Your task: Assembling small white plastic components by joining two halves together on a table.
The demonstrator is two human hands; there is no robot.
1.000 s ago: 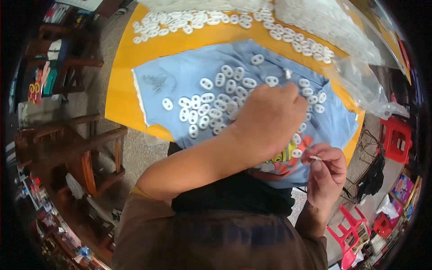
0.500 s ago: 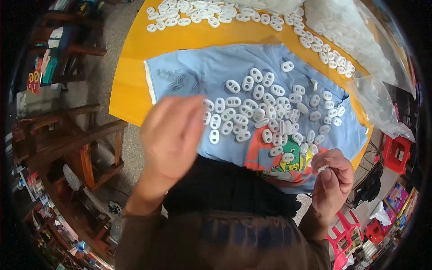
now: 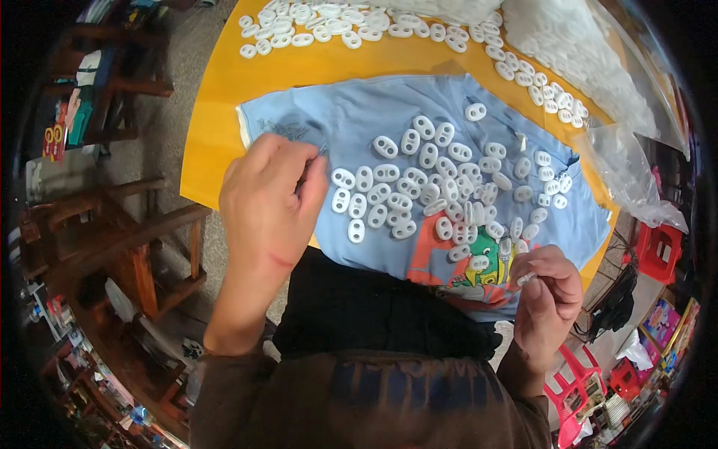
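Note:
My left hand (image 3: pixel 265 198) reaches over the left side of a blue T-shirt (image 3: pixel 359 105), thumb and fingertips drawn together. Right at those fingertips lies a thin metal spring (image 3: pixel 323 147); whether they grip it I cannot tell. Several more small dark springs (image 3: pixel 288 129) lie in a heap just beyond. At the shirt's near right edge, my right hand (image 3: pixel 550 292) pinches a small white plastic piece (image 3: pixel 526 279). Between the hands, many white oval two-hole cord locks (image 3: pixel 400 201) are spread across the shirt, some over its printed cartoon figure (image 3: pixel 479 271).
The shirt covers part of a yellow table (image 3: pixel 213 150). More white oval pieces (image 3: pixel 329 30) line its far side, near clear plastic bags (image 3: pixel 576 60) of white parts. Wooden furniture (image 3: pixel 142 254) stands at left; red plastic stools (image 3: pixel 658 251) are at right.
My left hand has come down beside the springs, and its fingers now show sharply. The right hand has shifted slightly left, still pinching the white piece.

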